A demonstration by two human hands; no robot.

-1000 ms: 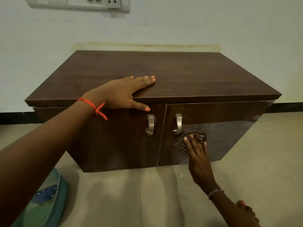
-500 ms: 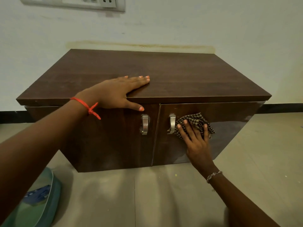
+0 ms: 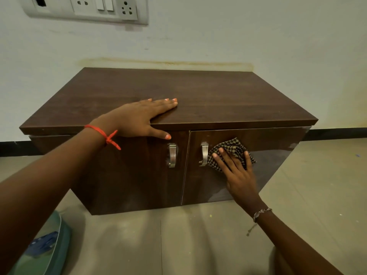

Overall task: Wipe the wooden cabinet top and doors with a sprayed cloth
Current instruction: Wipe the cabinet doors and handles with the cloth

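Your right hand, fingers spread, presses the cloth flat on the right door, beside its handle. Left hand lies flat on the cabinet top. The left door probably remains.

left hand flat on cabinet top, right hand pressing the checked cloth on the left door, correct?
Wrong door. The head view shows the right hand pressing the checked cloth on the right door, beside its handle. The left hand is flat on the cabinet top.
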